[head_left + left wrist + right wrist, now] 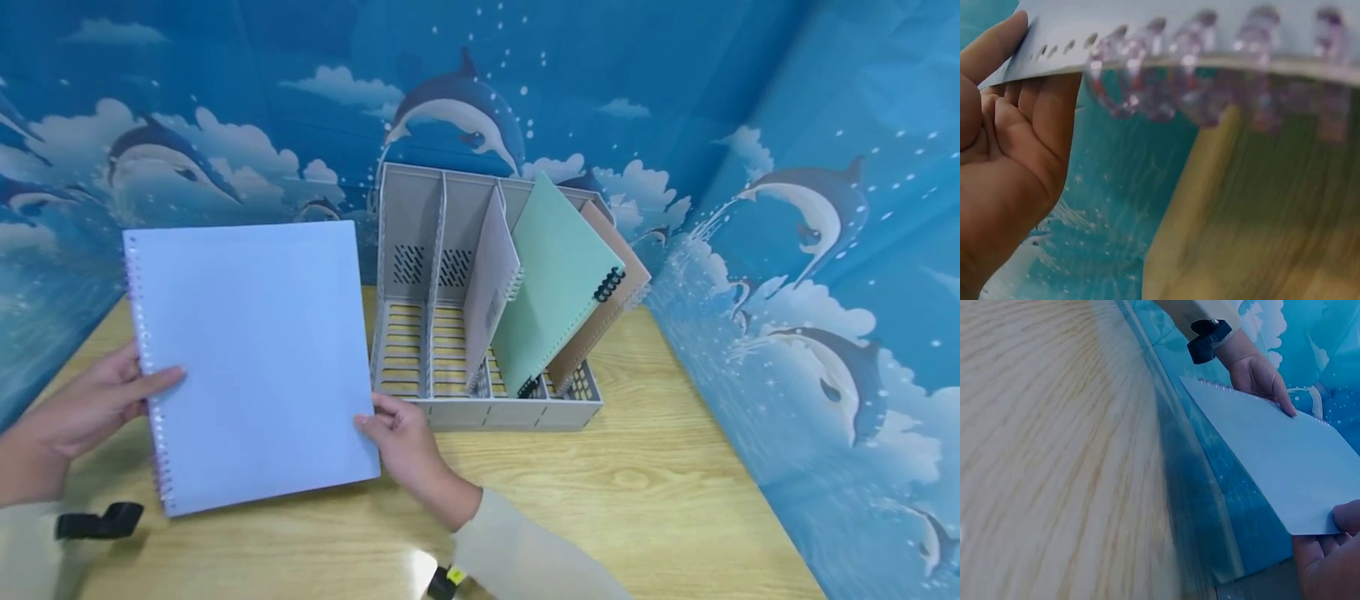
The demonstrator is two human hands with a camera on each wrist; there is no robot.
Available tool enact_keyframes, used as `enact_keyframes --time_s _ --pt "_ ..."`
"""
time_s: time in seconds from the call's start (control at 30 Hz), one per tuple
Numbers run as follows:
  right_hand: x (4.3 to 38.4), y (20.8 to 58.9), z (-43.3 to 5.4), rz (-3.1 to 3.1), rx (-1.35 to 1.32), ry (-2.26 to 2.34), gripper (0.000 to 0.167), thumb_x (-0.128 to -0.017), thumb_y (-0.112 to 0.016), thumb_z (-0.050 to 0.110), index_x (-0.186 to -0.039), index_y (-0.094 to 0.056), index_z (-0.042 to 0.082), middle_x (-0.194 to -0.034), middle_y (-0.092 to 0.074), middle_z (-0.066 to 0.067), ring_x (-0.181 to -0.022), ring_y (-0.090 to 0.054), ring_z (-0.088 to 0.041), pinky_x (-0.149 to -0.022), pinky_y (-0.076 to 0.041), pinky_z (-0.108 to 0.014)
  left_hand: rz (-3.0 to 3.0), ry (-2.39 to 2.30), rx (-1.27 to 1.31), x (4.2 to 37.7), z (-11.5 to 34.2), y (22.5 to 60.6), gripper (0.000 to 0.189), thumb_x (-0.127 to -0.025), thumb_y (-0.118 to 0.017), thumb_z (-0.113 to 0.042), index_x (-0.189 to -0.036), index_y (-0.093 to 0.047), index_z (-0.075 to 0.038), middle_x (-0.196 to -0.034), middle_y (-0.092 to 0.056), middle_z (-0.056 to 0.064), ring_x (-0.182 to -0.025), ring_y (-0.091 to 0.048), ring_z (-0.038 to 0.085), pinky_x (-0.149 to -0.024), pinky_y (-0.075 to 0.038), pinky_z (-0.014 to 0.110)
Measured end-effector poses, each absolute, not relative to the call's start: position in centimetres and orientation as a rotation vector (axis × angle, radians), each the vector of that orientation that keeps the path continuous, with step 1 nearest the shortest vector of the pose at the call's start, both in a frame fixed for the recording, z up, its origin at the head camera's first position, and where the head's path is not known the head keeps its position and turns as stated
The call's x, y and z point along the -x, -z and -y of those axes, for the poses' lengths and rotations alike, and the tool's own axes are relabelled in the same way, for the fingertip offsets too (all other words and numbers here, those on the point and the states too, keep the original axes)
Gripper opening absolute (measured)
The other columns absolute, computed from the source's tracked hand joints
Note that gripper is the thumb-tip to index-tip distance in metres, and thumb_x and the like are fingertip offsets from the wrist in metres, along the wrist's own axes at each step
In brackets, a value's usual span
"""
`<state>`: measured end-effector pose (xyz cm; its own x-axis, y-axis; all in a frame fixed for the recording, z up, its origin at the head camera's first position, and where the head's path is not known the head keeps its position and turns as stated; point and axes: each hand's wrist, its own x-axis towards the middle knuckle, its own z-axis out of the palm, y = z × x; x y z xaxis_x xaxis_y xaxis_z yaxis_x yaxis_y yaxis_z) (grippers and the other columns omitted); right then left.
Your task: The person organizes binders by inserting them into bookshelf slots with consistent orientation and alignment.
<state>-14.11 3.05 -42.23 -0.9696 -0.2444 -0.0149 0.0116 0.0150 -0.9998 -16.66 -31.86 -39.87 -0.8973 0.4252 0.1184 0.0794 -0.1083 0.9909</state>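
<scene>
Both hands hold up a pale blue spiral notebook (pixel 258 358) above the left part of the table. My left hand (pixel 101 400) pinches its ring-bound left edge, thumb on the cover and the other fingers behind. In the left wrist view, clear purplish rings (pixel 1191 69) run along that edge beside the left hand (pixel 1016 137). My right hand (pixel 408 442) pinches the lower right edge, its thumb on the cover. The right wrist view shows the notebook (pixel 1279 456) tilted between the two hands, with part of the right hand (pixel 1335 562) at the corner.
Right of the notebook stands a grey file rack (pixel 517 415) with several slots. In it lean a pale greyish notebook (pixel 491 292), a green notebook (pixel 551 283) and a brown notebook (pixel 607 308). A dolphin-print backdrop (pixel 322 75) surrounds the wooden table (pixel 637 483).
</scene>
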Motion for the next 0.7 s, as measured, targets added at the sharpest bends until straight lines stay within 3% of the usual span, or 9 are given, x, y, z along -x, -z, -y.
enact_keyframes --time_s 0.17,0.27,0.37,0.6,0.7 --pt "14.1 42.0 -3.9 -2.132 0.232 2.051 0.031 -0.091 -0.066 0.006 -0.121 -0.064 -0.001 -0.08 -0.07 -0.015 -0.052 -0.046 -0.003 -0.049 -0.041 -0.015 -2.002 -1.965 -0.558 16.4 31.5 39.1 0.052 -0.103 -0.033 0.004 -0.131 -0.055 -0.034 -0.114 -0.07 -0.007 -0.09 -0.071 0.02 -0.066 -0.059 0.037" --pt "14.2 41.7 -4.5 -2.121 0.222 2.059 0.032 -0.091 -0.065 0.005 -0.123 -0.064 0.001 -0.08 -0.07 -0.013 -0.056 -0.05 -0.004 -0.055 -0.046 -0.014 -2.134 -1.801 -0.481 16.2 31.0 38.5 0.048 -0.105 -0.036 -0.003 -0.127 -0.053 -0.042 -0.11 -0.071 -0.011 -0.086 -0.072 0.023 -0.063 -0.059 0.041" --pt "14.3 41.6 -5.2 -2.125 0.236 2.038 0.033 -0.092 -0.064 0.006 -0.125 -0.063 0.003 -0.07 -0.063 -0.008 -0.05 -0.043 -0.005 -0.051 -0.043 -0.015 -2.215 -1.681 -0.465 16.0 30.5 38.1 0.044 -0.106 -0.037 -0.009 -0.126 -0.049 -0.046 -0.107 -0.071 -0.014 -0.084 -0.072 0.025 -0.061 -0.059 0.044" --pt "14.8 41.1 -6.4 -2.153 0.336 2.012 0.029 -0.093 -0.063 0.005 -0.121 -0.063 0.0 -0.064 -0.059 -0.001 -0.047 -0.04 -0.003 -0.046 -0.04 -0.015 -2.263 -1.727 -0.564 15.5 29.3 37.6 0.048 -0.105 -0.037 -0.002 -0.126 -0.053 -0.042 -0.109 -0.07 -0.015 -0.083 -0.072 0.021 -0.061 -0.059 0.042" --pt "14.9 41.0 -6.7 -2.175 0.351 1.991 0.028 -0.093 -0.063 0.006 -0.12 -0.063 0.0 -0.057 -0.046 0.003 -0.044 -0.03 -0.005 -0.041 -0.03 -0.016 -2.242 -1.757 -0.637 15.4 29.0 37.6 0.05 -0.104 -0.035 0.001 -0.129 -0.053 -0.039 -0.111 -0.07 -0.013 -0.084 -0.072 0.021 -0.06 -0.059 0.04"
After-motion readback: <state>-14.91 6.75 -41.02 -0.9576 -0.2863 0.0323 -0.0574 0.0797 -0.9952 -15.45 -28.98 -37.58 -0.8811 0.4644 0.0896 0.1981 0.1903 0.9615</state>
